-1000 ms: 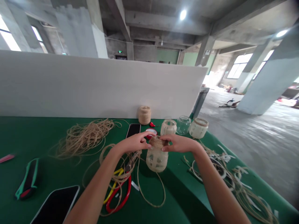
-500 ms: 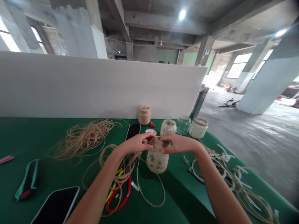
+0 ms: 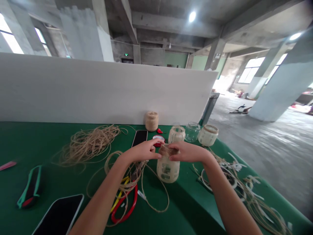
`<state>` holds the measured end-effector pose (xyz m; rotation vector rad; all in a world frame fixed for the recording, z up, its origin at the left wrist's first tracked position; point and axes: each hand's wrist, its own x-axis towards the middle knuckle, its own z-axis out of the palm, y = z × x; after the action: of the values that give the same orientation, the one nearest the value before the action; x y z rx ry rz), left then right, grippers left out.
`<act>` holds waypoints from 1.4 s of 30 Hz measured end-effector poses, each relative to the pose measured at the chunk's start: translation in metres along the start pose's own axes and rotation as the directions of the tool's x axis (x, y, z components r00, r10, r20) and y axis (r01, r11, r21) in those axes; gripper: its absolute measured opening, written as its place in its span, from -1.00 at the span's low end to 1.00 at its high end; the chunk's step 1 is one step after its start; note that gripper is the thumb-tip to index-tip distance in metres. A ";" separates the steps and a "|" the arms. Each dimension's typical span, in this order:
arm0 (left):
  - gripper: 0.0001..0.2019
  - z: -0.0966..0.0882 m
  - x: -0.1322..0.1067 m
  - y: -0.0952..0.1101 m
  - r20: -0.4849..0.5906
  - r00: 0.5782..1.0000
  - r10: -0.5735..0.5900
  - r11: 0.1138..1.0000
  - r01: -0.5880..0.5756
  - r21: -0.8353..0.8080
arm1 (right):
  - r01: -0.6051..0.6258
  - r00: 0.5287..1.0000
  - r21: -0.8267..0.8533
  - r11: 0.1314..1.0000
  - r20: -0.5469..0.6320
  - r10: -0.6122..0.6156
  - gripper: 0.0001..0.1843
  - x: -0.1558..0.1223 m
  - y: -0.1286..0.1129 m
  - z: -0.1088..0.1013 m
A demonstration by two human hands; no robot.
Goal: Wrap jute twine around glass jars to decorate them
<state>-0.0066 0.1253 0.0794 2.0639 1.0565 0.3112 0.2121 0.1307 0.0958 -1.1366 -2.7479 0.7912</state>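
Twine-wrapped glass jar (image 3: 168,171) stands upright toward the front middle of the green bench (image 3: 31,143), between both hands. Left hand (image 3: 140,151) and right hand (image 3: 189,151) close in from either side, fingers pinching a brown twine band (image 3: 167,150) at the jar's neck. Red-handled scissors (image 3: 123,204) lie under the left forearm, tangled in a loose twine coil (image 3: 122,169), while a black phone (image 3: 139,138) sits just behind the left hand.
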 end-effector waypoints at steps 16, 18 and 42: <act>-0.48 0.007 0.013 -0.018 -0.006 0.998 0.067 0.996 -0.067 -0.067 | 0.037 0.997 0.106 0.994 0.070 -0.044 -0.84 -0.003 0.010 -0.004; -0.50 0.007 0.013 -0.016 -0.012 0.998 0.063 0.997 -0.064 -0.053 | -0.009 0.998 0.101 0.995 0.065 0.002 -0.79 -0.003 0.008 -0.003; -0.42 0.010 0.012 -0.019 -0.019 1.000 0.018 0.994 -0.020 -0.105 | 0.003 0.999 0.017 1.000 0.046 -0.004 -0.83 -0.003 0.010 -0.004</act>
<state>-0.0047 0.1360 0.0567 1.9811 1.0101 0.3883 0.2220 0.1364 0.0953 -1.1237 -2.7737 0.8490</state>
